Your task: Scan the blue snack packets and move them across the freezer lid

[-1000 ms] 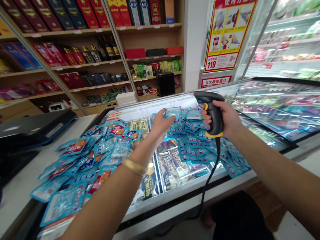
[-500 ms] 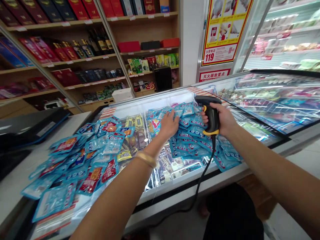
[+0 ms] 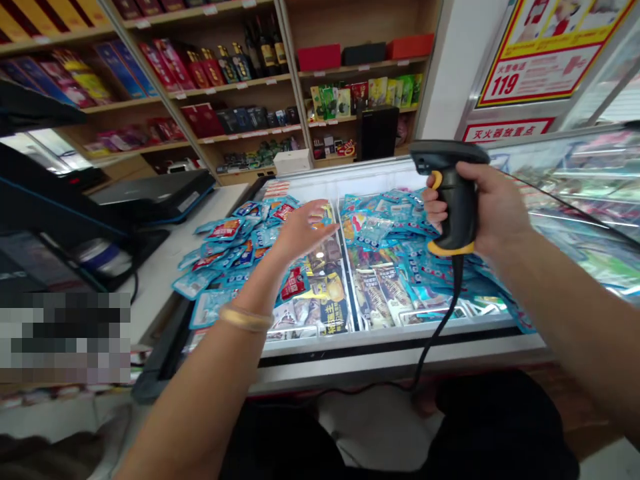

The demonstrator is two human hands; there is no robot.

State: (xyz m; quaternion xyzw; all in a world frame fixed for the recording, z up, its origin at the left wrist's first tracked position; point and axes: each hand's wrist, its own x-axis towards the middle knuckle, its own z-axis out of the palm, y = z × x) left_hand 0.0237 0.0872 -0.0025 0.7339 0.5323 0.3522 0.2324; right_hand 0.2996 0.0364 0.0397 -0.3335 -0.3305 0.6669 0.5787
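Head view: my right hand (image 3: 495,210) is wrapped round the grip of a black and yellow scanner (image 3: 459,213), my thumb up behind its head and my fingers curled in front, just below the yellow trigger. The scanner stands roughly upright, its head turned to the left, above the right end of the packets. Its black cord (image 3: 441,327) drops from the base of the grip, passes in front of the freezer (image 3: 390,348) and runs off low to the left.

My left hand (image 3: 301,230) is empty, with the thumb well apart from the fingers in a wide curve. It is over the space between the two heaps, nearer the left one, and hides part of it; I cannot tell whether a fingertip touches anything. A gold bracelet (image 3: 247,319) circles that wrist.

The blue packets lie in two heaps on the freezer's glass top. The left heap (image 3: 227,248) is loose, with red and orange fronts showing here and there; the right heap (image 3: 397,223) overlaps closely and spreads beneath the scanner. Between them, through the glass, I see yellow packs (image 3: 334,313) and dark striped packs (image 3: 373,300), parted by a white divider. To my left a pale tabletop (image 3: 163,277) carries a flat black machine (image 3: 150,193). Stocked shelves rise behind, beside a red and yellow poster (image 3: 537,80).
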